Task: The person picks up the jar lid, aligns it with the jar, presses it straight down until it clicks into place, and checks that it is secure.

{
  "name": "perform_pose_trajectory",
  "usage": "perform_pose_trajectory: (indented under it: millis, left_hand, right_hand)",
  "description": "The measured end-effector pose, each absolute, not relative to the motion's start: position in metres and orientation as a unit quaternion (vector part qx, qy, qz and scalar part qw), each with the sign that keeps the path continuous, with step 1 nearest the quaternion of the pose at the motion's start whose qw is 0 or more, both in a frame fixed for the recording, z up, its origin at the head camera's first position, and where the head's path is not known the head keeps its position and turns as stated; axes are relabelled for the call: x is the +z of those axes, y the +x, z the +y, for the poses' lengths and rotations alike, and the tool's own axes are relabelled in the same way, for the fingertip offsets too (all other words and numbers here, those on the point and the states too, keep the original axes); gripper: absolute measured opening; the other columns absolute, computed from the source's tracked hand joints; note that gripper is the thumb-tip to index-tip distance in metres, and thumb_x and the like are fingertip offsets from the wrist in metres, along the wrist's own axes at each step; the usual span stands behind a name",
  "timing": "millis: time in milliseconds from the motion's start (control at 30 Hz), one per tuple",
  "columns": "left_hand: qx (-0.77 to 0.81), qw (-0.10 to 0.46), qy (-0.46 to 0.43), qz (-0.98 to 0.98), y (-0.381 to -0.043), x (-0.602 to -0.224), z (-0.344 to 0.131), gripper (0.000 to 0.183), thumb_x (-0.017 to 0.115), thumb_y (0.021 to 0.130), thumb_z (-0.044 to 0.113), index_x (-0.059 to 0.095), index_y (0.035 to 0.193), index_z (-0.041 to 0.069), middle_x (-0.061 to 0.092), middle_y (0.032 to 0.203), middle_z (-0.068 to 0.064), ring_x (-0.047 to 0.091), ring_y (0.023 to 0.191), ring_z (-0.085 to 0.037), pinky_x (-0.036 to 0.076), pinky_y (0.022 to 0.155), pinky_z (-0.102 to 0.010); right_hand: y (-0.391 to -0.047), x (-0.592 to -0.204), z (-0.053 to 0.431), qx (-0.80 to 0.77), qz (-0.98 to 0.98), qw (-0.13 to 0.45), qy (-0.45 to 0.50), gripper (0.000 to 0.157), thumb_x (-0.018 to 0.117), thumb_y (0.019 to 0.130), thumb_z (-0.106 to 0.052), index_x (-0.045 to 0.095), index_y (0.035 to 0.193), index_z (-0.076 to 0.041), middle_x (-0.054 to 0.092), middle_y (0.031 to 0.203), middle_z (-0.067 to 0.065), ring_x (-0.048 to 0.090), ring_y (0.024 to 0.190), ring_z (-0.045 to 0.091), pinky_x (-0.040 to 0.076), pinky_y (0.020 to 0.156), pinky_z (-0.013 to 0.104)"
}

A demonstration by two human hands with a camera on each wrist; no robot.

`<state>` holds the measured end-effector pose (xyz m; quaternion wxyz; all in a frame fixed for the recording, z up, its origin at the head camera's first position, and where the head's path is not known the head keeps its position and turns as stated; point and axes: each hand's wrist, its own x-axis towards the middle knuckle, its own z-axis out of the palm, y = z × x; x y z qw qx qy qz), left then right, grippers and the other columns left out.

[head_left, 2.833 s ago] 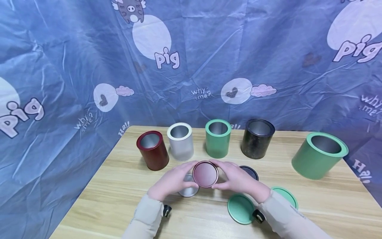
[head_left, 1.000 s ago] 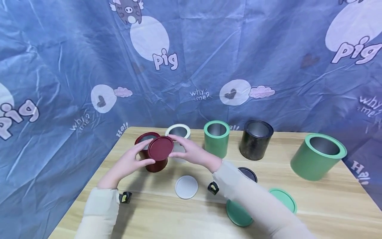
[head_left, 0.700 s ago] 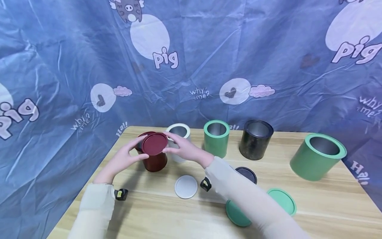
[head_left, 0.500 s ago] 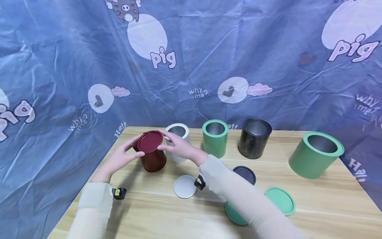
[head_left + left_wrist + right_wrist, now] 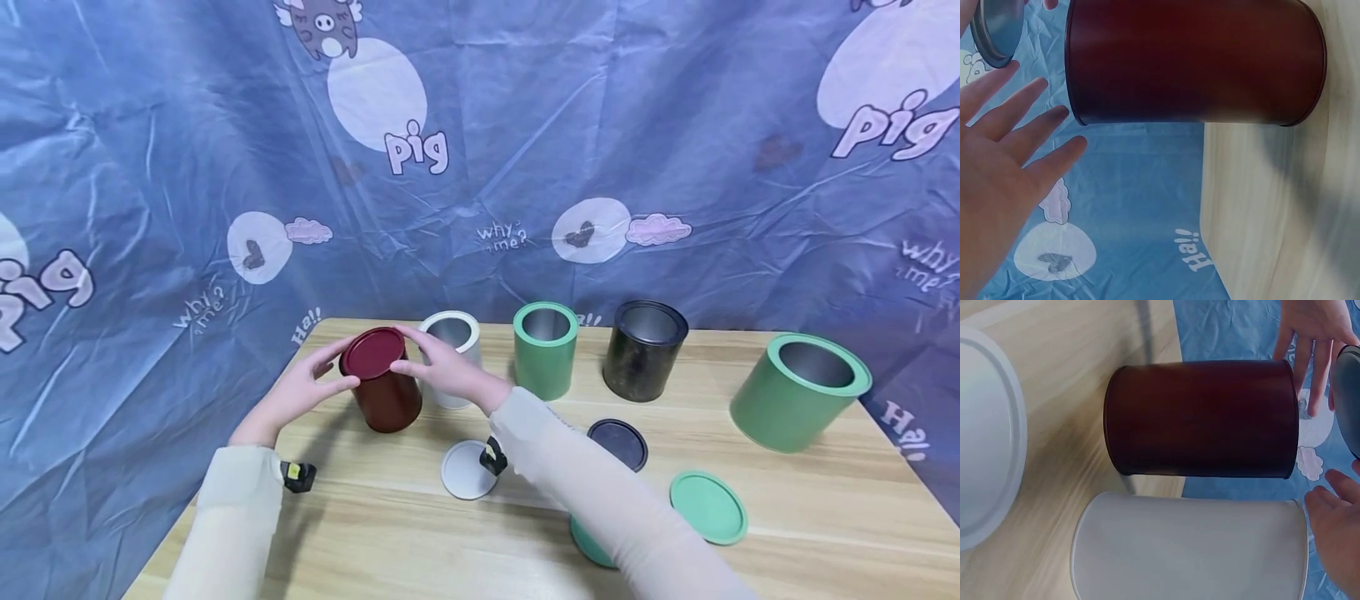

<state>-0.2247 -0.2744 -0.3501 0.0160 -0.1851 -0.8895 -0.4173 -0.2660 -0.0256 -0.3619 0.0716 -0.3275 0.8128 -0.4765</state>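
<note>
Both hands hold a round dark red lid (image 5: 373, 354) by its edge. The left hand (image 5: 294, 392) has its fingertips at the left side, the right hand (image 5: 453, 372) at the right. Under the lid stands a dark red can (image 5: 388, 407), upright on the table. In the right wrist view the lid (image 5: 1346, 400) is tilted and apart from the can's rim. The left wrist view shows the lid's grey underside (image 5: 1005, 26) and the left hand's other fingers spread. In the head view the lid hides the can's opening.
Right of the red can stand a white can (image 5: 453, 390), a green can (image 5: 546, 368), a black can (image 5: 641, 367) and a larger green can (image 5: 787, 408), all lidless. Nearer lie a white lid (image 5: 461, 473), a black lid (image 5: 621, 442) and two green lids (image 5: 708, 507), one partly under the right sleeve.
The hands have carried the red lid from the table's middle leftward and away from the body, then over the red can. The cans and other lids have stayed put.
</note>
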Motion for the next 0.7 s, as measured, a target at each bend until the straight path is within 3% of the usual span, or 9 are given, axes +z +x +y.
perform_pose_trajectory:
  millis: [333,700]
  left_hand:
    - [-0.431,-0.012,-0.186,-0.883,-0.239,-0.352,-0.279,0.060,0.066,0.092,0.014,0.041,0.145,-0.001,0.040,0.149,-0.024,0.030,0.141,-0.044,0.026,0.114,-0.058]
    - [-0.440,-0.017,-0.166,-0.883,-0.246,-0.357,-0.291,0.061,0.065,0.092,0.014,0.039,0.146,-0.001,0.042,0.147,-0.025,0.037,0.138,-0.041,0.029,0.112,-0.057]
  right_hand:
    - [-0.277,-0.362,-0.028,-0.461,0.824,0.072,-0.321,0.065,0.059,0.097,-0.032,0.031,0.152,-0.013,0.037,0.154,0.006,0.035,0.143,0.023,0.031,0.116,0.040]
    - [-0.279,-0.358,-0.038,-0.465,0.819,0.091,-0.324,0.065,0.058,0.097,-0.032,0.029,0.153,-0.012,0.037,0.155,0.010,0.034,0.143,0.025,0.030,0.116,0.042]
